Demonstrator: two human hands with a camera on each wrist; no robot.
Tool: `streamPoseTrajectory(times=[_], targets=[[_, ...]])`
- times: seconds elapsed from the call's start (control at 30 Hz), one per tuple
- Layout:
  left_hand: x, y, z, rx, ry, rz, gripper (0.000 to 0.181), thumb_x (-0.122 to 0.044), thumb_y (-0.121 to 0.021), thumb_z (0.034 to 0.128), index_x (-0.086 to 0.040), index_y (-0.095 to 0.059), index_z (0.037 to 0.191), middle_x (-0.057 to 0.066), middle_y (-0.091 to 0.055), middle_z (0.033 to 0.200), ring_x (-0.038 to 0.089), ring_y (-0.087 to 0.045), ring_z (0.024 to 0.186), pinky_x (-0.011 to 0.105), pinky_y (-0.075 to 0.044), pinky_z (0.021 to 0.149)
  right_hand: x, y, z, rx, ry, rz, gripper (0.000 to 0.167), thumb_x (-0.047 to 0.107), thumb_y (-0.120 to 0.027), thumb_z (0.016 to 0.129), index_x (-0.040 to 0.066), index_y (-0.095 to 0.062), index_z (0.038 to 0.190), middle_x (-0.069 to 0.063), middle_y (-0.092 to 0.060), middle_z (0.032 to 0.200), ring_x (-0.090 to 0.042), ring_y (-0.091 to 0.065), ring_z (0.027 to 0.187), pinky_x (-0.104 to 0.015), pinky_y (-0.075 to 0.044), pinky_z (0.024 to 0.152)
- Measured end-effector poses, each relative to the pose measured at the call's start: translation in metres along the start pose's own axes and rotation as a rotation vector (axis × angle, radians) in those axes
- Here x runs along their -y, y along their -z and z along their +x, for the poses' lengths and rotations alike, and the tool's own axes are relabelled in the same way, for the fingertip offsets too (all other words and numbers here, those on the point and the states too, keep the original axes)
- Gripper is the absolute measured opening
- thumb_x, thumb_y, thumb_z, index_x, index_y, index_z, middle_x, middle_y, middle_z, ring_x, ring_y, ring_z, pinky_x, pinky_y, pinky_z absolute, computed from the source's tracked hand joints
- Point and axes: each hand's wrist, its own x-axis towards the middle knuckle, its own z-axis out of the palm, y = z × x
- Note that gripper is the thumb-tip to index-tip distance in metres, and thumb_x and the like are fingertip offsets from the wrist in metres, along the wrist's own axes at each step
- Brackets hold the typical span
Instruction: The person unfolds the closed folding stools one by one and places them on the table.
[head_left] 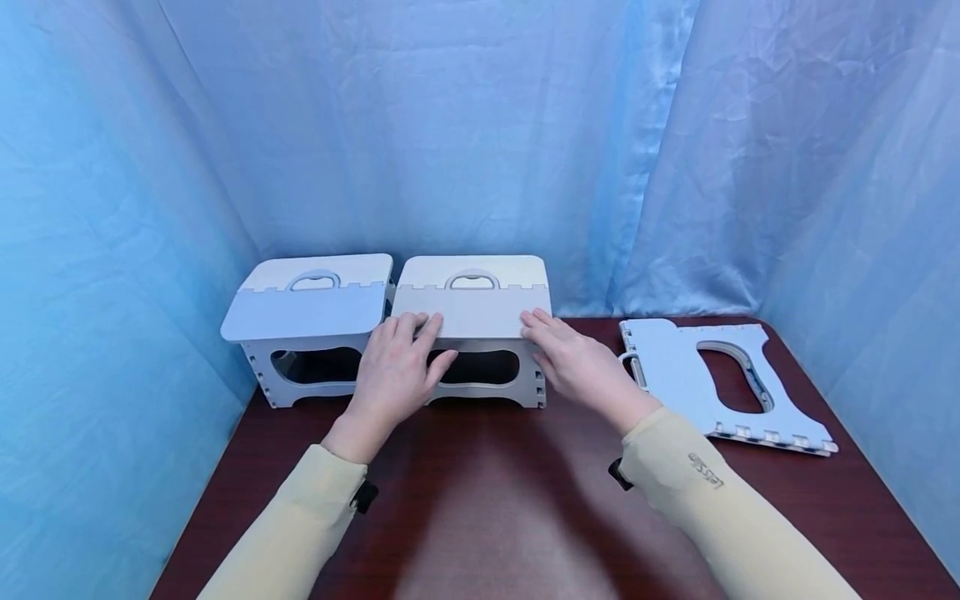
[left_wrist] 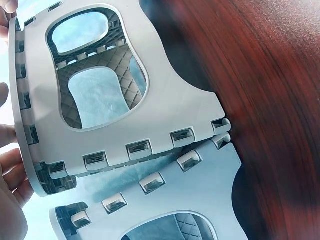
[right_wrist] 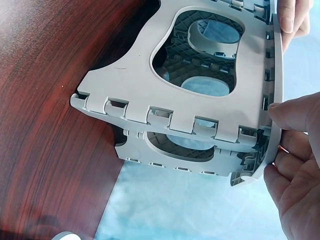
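A grey folding step stool [head_left: 487,310] stands unfolded on the table, its two-part top flat and a handle loop at the middle. My left hand [head_left: 397,362] rests at the top's left front corner, fingers straight and thumb spread. At the right front corner, my right hand [head_left: 581,367] touches the top with extended fingers. In the right wrist view, the right thumb [right_wrist: 295,112] meets the front edge while the other fingers lie along the side. A bluish unfolded stool [head_left: 311,308] stands close on the left, its near leg corner almost touching in the left wrist view.
A third stool [head_left: 675,375] lies folded flat on the right of the dark red-brown table [head_left: 487,517]. Blue curtains [head_left: 450,125] enclose the table at the back and both sides.
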Motion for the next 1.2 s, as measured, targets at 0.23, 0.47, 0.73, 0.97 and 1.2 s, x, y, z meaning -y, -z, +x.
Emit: streamPoseTrajectory(times=[0.23,0.47,0.73,0.97,1.2], targets=[[0.002,-0.004,0.002,-0.012,-0.001,0.027,0.059,-0.046,-0.062,0.1004,-0.007,-0.058,0.144,0.019,-0.059,0.132,0.037,-0.056,0.11,0.048,-0.048,0.095,-0.001,0.0,0.004,0.042,-0.026,0.0,0.036,0.009,-0.068,0.098,0.005,-0.062,0.133,-0.014,-0.051,0.153,-0.03,-0.047,0.143,-0.05,-0.055,0.095],[0.002,-0.004,0.005,-0.024,0.012,0.022,0.058,-0.044,-0.063,0.1005,-0.005,-0.058,0.143,0.02,-0.06,0.132,0.038,-0.056,0.111,0.049,-0.047,0.097,-0.003,-0.002,0.009,0.086,-0.052,-0.001,0.042,0.008,-0.067,0.098,0.005,-0.058,0.138,-0.013,-0.046,0.157,-0.03,-0.042,0.146,-0.05,-0.052,0.101],[0.003,-0.006,0.007,-0.006,0.034,0.038,0.057,-0.045,-0.06,0.102,-0.005,-0.057,0.143,0.02,-0.059,0.132,0.039,-0.055,0.113,0.049,-0.047,0.097,-0.004,-0.004,0.011,0.102,-0.043,-0.015,0.049,0.008,-0.068,0.097,0.002,-0.055,0.144,-0.016,-0.045,0.157,-0.032,-0.04,0.147,-0.049,-0.041,0.114],[0.005,-0.009,0.01,0.004,0.049,0.025,0.058,-0.045,-0.059,0.1022,-0.005,-0.056,0.144,0.02,-0.057,0.133,0.038,-0.054,0.115,0.05,-0.046,0.098,-0.005,-0.007,0.012,0.108,-0.032,-0.02,0.052,0.007,-0.067,0.098,0.0,-0.051,0.147,-0.018,-0.043,0.158,-0.033,-0.038,0.148,-0.047,-0.036,0.118],[0.007,-0.009,0.011,0.03,0.073,0.027,0.058,-0.046,-0.057,0.1029,-0.006,-0.055,0.146,0.02,-0.056,0.135,0.038,-0.053,0.114,0.049,-0.047,0.097,-0.006,-0.009,0.014,0.113,-0.03,-0.016,0.053,0.008,-0.065,0.099,0.0,-0.049,0.149,-0.017,-0.041,0.159,-0.032,-0.036,0.149,-0.047,-0.034,0.119]])
